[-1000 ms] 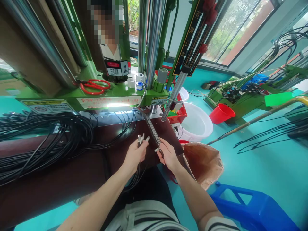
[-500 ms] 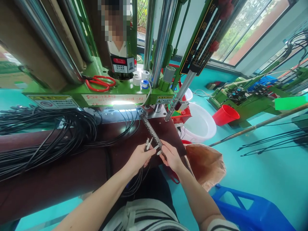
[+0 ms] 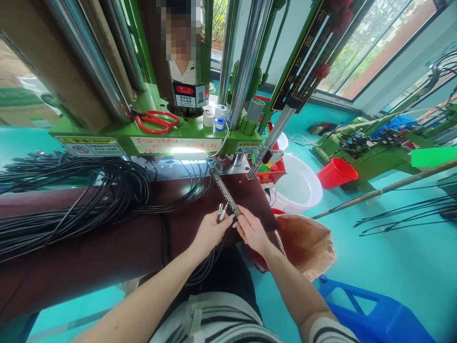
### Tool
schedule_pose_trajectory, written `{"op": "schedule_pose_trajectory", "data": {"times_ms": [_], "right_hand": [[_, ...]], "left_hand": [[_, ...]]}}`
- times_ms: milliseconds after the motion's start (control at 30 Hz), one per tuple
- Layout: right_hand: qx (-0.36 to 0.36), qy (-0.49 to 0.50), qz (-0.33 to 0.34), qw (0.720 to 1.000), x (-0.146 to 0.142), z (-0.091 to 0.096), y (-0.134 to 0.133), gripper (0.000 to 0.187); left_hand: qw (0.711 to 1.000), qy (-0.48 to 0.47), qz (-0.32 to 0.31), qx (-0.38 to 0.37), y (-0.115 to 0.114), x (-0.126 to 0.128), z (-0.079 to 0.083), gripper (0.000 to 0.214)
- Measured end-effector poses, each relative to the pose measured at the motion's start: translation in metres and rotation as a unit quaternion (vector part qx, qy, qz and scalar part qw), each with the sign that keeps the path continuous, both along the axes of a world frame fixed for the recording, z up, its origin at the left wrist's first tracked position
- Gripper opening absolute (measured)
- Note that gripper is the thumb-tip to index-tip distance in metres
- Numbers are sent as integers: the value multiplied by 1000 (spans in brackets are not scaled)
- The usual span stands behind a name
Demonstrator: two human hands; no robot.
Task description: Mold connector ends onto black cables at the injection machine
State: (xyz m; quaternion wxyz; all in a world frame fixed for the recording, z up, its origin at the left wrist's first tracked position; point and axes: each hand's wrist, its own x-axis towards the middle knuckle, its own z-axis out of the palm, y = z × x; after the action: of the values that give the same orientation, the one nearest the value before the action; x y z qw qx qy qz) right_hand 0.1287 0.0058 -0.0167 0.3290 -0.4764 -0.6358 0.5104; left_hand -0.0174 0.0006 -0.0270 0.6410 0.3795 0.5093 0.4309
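Observation:
My left hand [image 3: 210,232] is closed round a few black cables [image 3: 207,274], whose bright metal connectors [image 3: 221,212] stick up past the thumb. The cables hang down over my lap. A narrow metal bar [image 3: 222,188] with a row of slots lies slantwise on the dark red-brown table [image 3: 185,231]. Its near end is in my right hand [image 3: 254,229], fingers and thumb pinched on it. Both hands' fingertips nearly meet there, beside a small metal end piece [image 3: 234,224]. Whether that piece sits in a slot I cannot tell.
A green press [image 3: 117,145] stands behind the table, with red-handled scissors [image 3: 157,123] on its ledge. Bundled black cables [image 3: 121,186] cover the left side. To the right are a white tub [image 3: 303,190], a brown paper bag [image 3: 307,247] and a blue stool [image 3: 378,305].
My view has shifted slightly, so the press appears farther right. The connectors in my left hand have tilted a little closer together. Both hands stay at the bar's near end.

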Motion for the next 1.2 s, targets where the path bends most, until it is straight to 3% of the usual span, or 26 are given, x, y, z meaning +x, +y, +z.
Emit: {"op": "schedule_pose_trajectory", "data": {"times_ms": [167, 400, 467, 567, 633, 867, 1067, 1200], "right_hand": [[14, -2, 2, 1000, -1, -3, -1, 44], [-27, 38, -12, 999, -2, 5, 0, 43], [-36, 63, -25, 997, -1, 5, 0, 44], [-49, 90, -43, 994, 1, 3, 0, 43], [-57, 93, -47, 993, 2, 3, 1, 42], [-61, 100, -52, 992, 1, 2, 0, 46], [-54, 114, -34, 991, 4, -5, -2, 47], [-64, 108, -22, 992, 7, -4, -1, 49]], "left_hand": [[1000, -4, 1, 3, 0, 0, 2, 26], [999, 17, -26, 35, 0, -2, 6, 26], [999, 16, 7, 50, 1, -5, 9, 23], [991, -14, 122, 45, 2, -11, 16, 22], [989, -23, 145, 35, 2, -13, 20, 21], [991, 11, 124, 52, -2, -11, 18, 24], [999, -49, -21, -9, 0, -11, 18, 26], [998, -55, -36, -23, 1, -11, 22, 27]]}}
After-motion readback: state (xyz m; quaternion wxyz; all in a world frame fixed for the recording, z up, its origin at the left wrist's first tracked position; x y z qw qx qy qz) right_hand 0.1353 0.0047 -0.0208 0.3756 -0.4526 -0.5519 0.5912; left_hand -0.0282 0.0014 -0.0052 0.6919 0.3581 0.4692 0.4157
